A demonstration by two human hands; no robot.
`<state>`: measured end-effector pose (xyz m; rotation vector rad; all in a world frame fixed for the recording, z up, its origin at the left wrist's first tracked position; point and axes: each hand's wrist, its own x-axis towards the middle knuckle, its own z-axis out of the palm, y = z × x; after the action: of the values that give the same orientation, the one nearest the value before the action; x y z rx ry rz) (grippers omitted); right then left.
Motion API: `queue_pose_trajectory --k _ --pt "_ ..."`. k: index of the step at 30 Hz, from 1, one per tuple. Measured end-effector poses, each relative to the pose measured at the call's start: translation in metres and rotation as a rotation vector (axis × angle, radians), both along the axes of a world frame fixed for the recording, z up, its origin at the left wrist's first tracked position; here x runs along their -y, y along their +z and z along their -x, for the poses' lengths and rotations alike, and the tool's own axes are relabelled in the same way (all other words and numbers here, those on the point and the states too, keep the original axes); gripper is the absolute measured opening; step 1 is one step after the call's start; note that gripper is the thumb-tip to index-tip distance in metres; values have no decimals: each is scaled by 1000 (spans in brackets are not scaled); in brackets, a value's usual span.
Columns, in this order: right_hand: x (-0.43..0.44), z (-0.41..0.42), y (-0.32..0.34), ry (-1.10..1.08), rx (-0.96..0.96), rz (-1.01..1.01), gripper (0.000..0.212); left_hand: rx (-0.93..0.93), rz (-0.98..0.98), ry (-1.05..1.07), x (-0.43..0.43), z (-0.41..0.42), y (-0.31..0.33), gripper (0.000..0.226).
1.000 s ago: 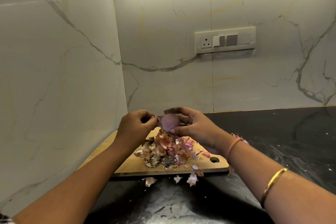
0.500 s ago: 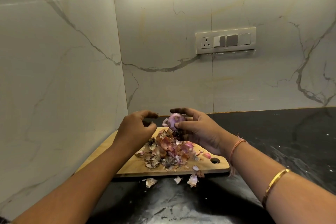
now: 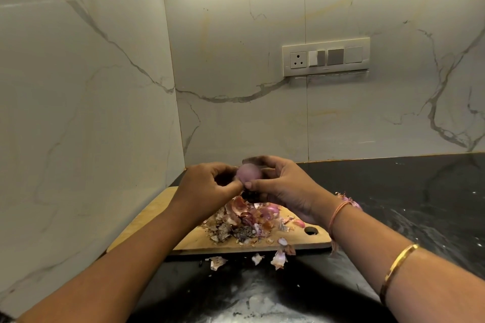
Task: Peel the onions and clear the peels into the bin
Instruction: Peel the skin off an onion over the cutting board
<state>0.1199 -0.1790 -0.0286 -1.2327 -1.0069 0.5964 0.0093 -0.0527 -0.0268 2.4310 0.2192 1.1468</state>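
On the board (image 3: 147, 223), peels (image 3: 244, 220), above, onion (image 3: 248, 173) in left hand (image 3: 204, 186), right hand (image 3: 286, 186)

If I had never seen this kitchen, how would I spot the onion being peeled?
Find the wooden cutting board in the corner of the black counter. Above its heap of peels, the left hand and right hand meet, with the onion held between them. It is the only smooth, round, pale purple thing; all below it is dry, torn flakes.

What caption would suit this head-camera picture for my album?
Left hand and right hand peel an onion over a wooden board heaped with peels.
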Motion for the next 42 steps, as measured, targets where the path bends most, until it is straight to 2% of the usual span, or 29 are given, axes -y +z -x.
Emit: queue_pose_trajectory --k 17,23,30,36,42 --pt "-1 3 -1 9 40 46 37 -98 -391 181 3 1 4 27" --pt "0 4 1 15 -38 -3 35 -17 -329 118 2 2 3 24" --pt "2 1 1 -11 20 31 35 12 -263 33 4 2 1 36" --pt "2 3 2 -36 118 56 32 22 -267 73 4 2 0 28" --pt "3 5 3 -17 124 51 31 38 -274 110 9 2 0 20"
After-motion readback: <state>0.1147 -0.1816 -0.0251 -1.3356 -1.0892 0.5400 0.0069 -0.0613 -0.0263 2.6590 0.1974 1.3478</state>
